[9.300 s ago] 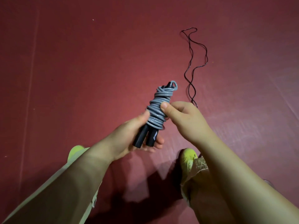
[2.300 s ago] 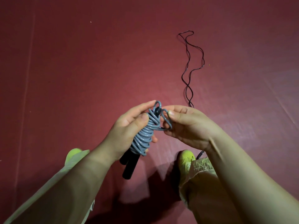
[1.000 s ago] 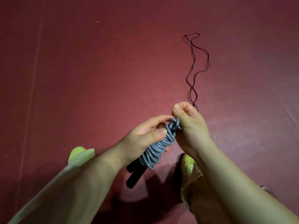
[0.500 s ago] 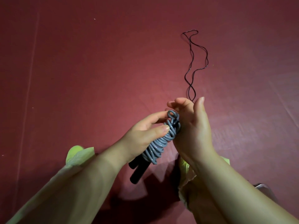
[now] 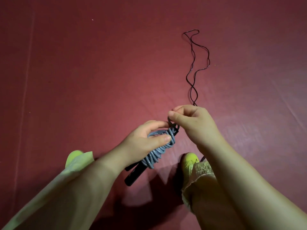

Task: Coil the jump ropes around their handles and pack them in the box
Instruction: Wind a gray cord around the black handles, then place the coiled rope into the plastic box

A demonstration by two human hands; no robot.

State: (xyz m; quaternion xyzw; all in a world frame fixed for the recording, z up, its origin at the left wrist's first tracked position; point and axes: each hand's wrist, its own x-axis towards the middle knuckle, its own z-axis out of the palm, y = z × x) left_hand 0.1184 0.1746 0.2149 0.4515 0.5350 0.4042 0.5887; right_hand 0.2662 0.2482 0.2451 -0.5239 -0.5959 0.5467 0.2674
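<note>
From the head view, the left hand [image 5: 146, 140] grips the grey jump rope [image 5: 157, 153], coiled around its black handles [image 5: 134, 173], held above the red floor [image 5: 83, 80]. The right hand [image 5: 191, 123] pinches a loop of the rope at the bundle's top end. A thin black rope [image 5: 193, 77] lies uncoiled on the floor beyond the hands.

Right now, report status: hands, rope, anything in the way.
Left hand grips the coiled grey rope on its black handles. Right hand pinches the rope's end loop. Black rope lies uncoiled on the floor. No box in view.
</note>
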